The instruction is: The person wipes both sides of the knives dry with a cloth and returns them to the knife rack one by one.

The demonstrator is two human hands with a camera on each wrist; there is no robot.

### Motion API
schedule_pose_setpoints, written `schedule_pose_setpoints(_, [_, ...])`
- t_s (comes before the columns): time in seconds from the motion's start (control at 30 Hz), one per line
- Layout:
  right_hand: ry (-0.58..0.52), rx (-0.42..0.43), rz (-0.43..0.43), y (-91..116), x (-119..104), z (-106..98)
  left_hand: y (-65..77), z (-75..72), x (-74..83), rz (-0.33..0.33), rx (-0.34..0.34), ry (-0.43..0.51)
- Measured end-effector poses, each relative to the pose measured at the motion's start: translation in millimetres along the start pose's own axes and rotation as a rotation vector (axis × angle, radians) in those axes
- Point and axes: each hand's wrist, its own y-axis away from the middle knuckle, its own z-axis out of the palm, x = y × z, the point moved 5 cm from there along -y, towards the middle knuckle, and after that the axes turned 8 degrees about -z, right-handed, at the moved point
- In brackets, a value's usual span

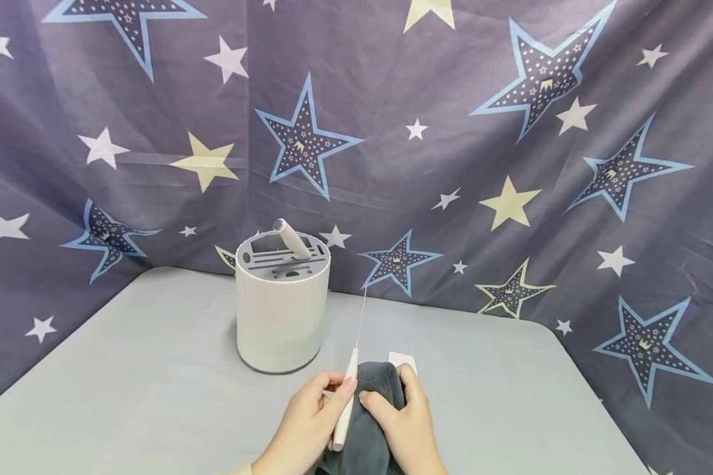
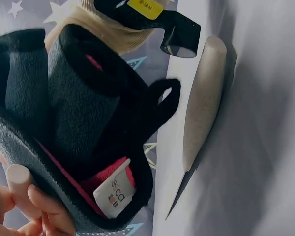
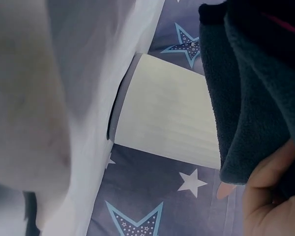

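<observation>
In the head view my left hand [image 1: 311,412] grips the white handle of a knife [image 1: 346,402], its thin blade pointing up and away, nearly edge-on. My right hand [image 1: 407,415] holds a dark grey cloth [image 1: 375,382] between thumb and fingers, right beside the knife handle. In the left wrist view the cloth [image 2: 83,113] is folded, with a pink inside, a hanging loop and a white label; the rounded handle end [image 2: 19,179] shows between my left fingers. The held knife's blade is hidden in both wrist views.
A white ribbed knife block [image 1: 282,323] stands at the back left with one handle [image 1: 292,239] sticking out of its slotted top. Another knife [image 2: 204,103] lies on the grey table. A white rounded-corner piece [image 1: 401,359] shows behind my right hand, kind unclear. A starry curtain [image 1: 392,165] hangs behind.
</observation>
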Motion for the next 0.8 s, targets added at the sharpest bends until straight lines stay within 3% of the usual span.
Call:
schedule_pose_setpoints(0.47, [0.034,0.063,-0.016,-10,1,-10,3.0,6.7,1.1,0.011,-0.129,-0.030])
schedule_pose_setpoints(0.8, [0.048,0.120,-0.025,-17,2,-17,9.8,12.6,0.2,0.046,-0.172,-0.062])
